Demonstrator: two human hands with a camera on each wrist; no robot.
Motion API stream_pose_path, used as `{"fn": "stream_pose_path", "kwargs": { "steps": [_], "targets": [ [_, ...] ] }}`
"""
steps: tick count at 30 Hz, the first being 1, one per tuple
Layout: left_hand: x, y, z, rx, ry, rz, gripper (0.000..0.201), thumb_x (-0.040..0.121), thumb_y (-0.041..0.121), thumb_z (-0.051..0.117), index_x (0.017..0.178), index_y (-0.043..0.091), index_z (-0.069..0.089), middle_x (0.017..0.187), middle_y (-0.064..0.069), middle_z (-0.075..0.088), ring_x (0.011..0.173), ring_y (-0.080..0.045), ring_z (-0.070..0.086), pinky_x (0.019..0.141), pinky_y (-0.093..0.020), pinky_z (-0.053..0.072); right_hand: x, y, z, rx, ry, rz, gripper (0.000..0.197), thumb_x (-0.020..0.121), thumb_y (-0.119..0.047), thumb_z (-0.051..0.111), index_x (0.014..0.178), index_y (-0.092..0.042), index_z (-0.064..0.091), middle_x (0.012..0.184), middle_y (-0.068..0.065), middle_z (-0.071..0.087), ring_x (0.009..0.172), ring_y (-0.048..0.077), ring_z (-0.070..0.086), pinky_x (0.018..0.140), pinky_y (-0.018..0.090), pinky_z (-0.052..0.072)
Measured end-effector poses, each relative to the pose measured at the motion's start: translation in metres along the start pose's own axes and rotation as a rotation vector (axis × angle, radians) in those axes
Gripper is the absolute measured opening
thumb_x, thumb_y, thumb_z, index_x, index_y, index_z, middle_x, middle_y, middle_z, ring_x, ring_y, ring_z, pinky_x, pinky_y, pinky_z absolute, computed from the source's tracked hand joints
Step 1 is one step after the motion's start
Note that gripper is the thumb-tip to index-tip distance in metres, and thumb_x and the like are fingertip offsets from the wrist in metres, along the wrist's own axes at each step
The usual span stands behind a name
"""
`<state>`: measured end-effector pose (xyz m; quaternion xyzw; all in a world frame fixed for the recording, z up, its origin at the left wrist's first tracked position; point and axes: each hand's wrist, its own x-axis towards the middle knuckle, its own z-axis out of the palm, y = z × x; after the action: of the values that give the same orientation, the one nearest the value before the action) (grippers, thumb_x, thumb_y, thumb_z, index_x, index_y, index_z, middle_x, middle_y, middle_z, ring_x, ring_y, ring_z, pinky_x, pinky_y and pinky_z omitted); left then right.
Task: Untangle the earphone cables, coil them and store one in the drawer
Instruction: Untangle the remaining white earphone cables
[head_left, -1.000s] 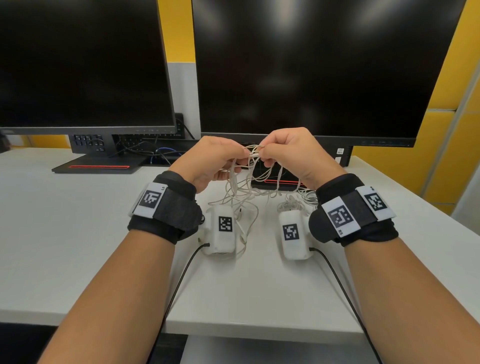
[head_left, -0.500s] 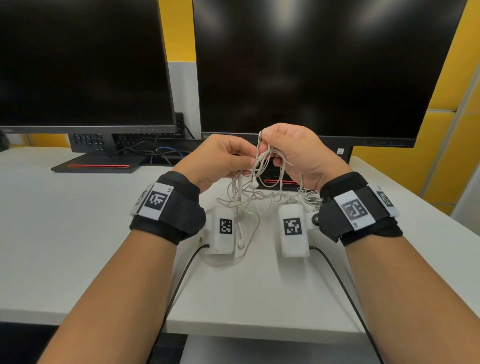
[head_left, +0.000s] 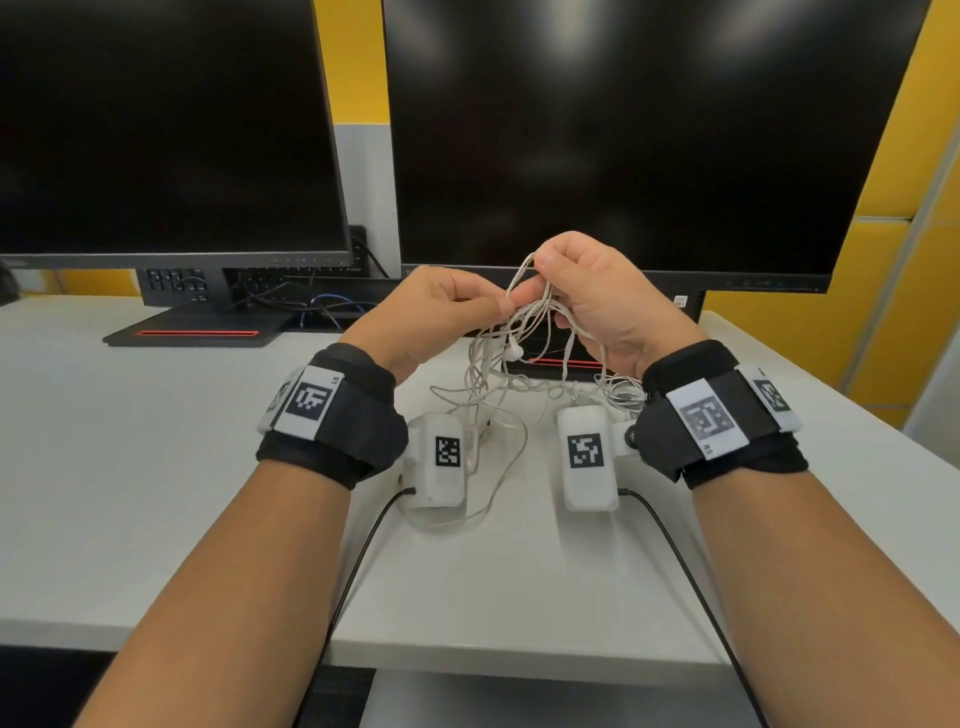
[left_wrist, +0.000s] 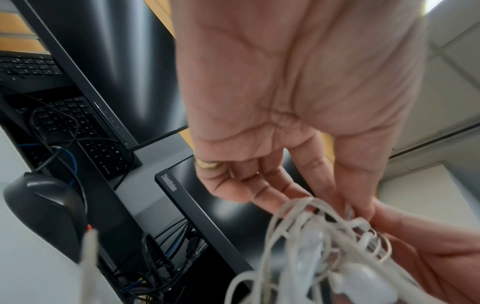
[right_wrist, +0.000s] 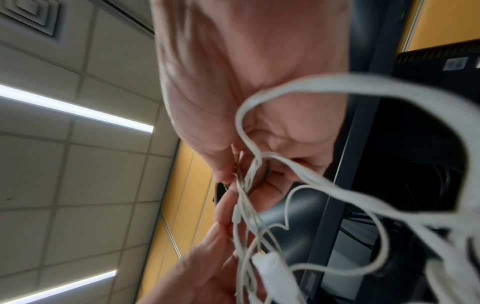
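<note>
your left hand (head_left: 434, 312) pinched a strand of the earphone cables (head_left: 511, 358) | your right hand (head_left: 597, 296) had the top of the tangle gripped in curled fingers, held up over the worktop (head_left: 130, 467) | loose loops trailed down onto it, right in front of the monitors (head_left: 623, 130)

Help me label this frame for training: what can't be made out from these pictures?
- How many earphones form the tangled white earphone cables: strands overlap in the head view, blur in both wrist views.
- Drawer: in no view.
- Left hand fingertips: in the head view, behind its knuckles.
- Right hand pinch point: right wrist view, blurred.
</note>
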<state>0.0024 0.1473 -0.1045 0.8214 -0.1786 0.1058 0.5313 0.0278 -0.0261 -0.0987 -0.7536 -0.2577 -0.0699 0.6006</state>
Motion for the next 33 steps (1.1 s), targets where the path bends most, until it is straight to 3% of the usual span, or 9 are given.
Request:
{"fn": "stream_pose_path", "kwargs": {
  "steps": [4,9,14,20,27,30,33],
  "targets": [
    [0.0026,-0.003,0.0014,0.027,0.072,0.055,0.011,0.091,0.023,0.063,0.091,0.019,0.073,0.082,0.009,0.068,0.073,0.006,0.06,0.07,-0.013,0.046,-0.001,-0.0004,0.0021,-0.028,-0.003,0.021,0.017,0.104,-0.025,0.042,0.095,-0.022,0.056,0.073,-0.004,0.067,0.078,0.017,0.057,0.073,0.033,0.048],
    [0.0041,-0.0062,0.0008,-0.036,0.089,0.064,0.011,0.094,0.016,0.06,0.091,0.013,0.069,0.076,0.001,0.064,0.069,-0.008,0.058,0.068,-0.021,0.054,-0.0019,0.0004,0.0044,-0.034,-0.017,0.019,0.013,0.101,-0.022,0.051,0.092,-0.02,0.059,0.069,-0.005,0.062,0.07,0.014,0.055,0.067,0.03,0.049],
    [0.0054,-0.0063,0.0011,-0.06,0.11,0.076,0.011,0.094,0.014,0.06,0.089,0.014,0.07,0.073,-0.002,0.065,0.067,-0.012,0.06,0.067,-0.026,0.057,-0.0032,0.0025,0.002,-0.101,-0.051,-0.013,0.007,0.092,-0.017,0.066,0.087,-0.02,0.062,0.083,0.0,0.067,0.072,0.012,0.059,0.064,0.029,0.049],
    [0.0075,-0.0067,-0.0005,-0.066,0.175,0.086,0.011,0.097,0.015,0.056,0.093,0.013,0.066,0.072,-0.003,0.066,0.063,-0.013,0.062,0.063,-0.027,0.057,-0.0021,0.004,0.0012,-0.166,-0.121,0.035,0.014,0.085,-0.004,0.072,0.094,-0.013,0.068,0.098,0.017,0.073,0.083,0.02,0.066,0.068,0.031,0.05],
    [0.0056,-0.0063,0.0009,-0.064,0.09,0.023,0.011,0.097,0.02,0.055,0.091,0.016,0.063,0.074,0.0,0.067,0.064,-0.009,0.065,0.064,-0.025,0.056,-0.0017,0.0057,0.0019,-0.251,-0.075,0.033,0.006,0.089,-0.007,0.068,0.091,-0.012,0.071,0.077,0.0,0.07,0.062,0.002,0.06,0.065,0.023,0.048],
    [0.0062,-0.0078,0.0006,-0.047,0.103,0.049,0.011,0.096,0.019,0.057,0.089,0.014,0.064,0.078,-0.003,0.068,0.069,-0.013,0.066,0.068,-0.029,0.058,-0.0009,0.0063,0.0027,-0.268,-0.065,0.016,0.011,0.09,-0.008,0.067,0.085,-0.017,0.07,0.079,0.001,0.071,0.067,0.005,0.062,0.069,0.027,0.051],
    [0.0081,-0.0087,-0.0006,-0.046,0.17,0.079,0.01,0.096,0.018,0.056,0.089,0.015,0.063,0.079,-0.005,0.067,0.073,-0.018,0.065,0.074,-0.033,0.059,-0.0005,0.0064,0.0034,-0.299,-0.056,0.013,0.009,0.09,-0.011,0.068,0.086,-0.019,0.069,0.088,0.006,0.073,0.081,0.015,0.068,0.08,0.033,0.056]
  ]
}}
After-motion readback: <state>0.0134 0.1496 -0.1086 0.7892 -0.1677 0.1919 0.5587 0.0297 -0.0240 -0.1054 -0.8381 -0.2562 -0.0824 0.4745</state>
